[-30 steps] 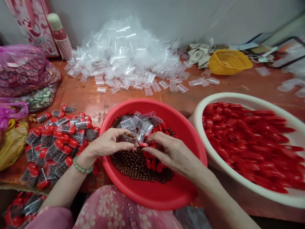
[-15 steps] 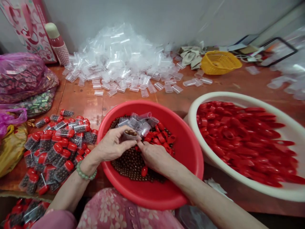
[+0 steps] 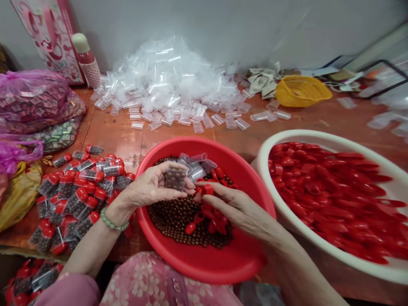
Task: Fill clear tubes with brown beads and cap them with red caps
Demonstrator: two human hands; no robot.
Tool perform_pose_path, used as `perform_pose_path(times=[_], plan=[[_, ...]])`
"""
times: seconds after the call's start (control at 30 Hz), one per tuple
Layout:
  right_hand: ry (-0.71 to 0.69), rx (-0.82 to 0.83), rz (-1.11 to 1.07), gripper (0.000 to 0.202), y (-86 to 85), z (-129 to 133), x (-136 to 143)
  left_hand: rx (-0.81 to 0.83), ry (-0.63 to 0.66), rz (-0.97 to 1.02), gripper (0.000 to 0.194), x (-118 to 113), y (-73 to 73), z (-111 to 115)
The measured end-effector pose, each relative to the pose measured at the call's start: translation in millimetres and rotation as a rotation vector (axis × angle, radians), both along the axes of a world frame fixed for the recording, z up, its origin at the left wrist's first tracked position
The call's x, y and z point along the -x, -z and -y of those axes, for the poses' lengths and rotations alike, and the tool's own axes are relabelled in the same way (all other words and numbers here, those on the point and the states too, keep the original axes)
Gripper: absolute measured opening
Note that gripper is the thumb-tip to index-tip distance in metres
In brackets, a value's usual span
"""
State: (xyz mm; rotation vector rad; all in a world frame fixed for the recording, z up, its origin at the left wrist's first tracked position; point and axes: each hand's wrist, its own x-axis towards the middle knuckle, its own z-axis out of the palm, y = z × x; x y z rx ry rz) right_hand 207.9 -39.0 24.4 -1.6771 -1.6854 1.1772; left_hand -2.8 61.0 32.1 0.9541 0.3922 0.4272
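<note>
Capped tubes [image 3: 77, 198] lay on the bench [image 3: 117, 144], empties [image 3: 178, 80] remained, and over the basin [image 3: 191, 265] the left hand [image 3: 148, 187] held a filled tube [image 3: 175, 179], seemingly uncapped, the right hand [image 3: 239, 208] pinching a cap [image 3: 208, 190]

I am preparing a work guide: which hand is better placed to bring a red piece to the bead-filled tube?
Probably the right hand: it holds a red piece close beside the bead-filled tube, while the left hand is occupied holding that tube.
</note>
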Motion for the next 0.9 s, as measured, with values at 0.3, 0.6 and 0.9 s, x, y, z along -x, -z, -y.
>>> perform_pose_path(times=[0.3, 0.6, 0.9], plan=[[0.103, -0.297, -0.091, 0.028, -4.4, -3.1, 29.7, -0.038, -0.205, -0.187, 0.041, -15.0, 7.6, 10.8], [0.121, -0.345, 0.052, 0.039, 5.0, 5.5, 41.8, -0.27, -0.244, -0.336, 0.025, -17.8, 10.4, 17.6], [0.19, -0.263, -0.062, 0.037, 2.4, 14.0, 33.7, -0.26, -0.236, -0.348, 0.025, -16.5, 13.8, 18.2]])
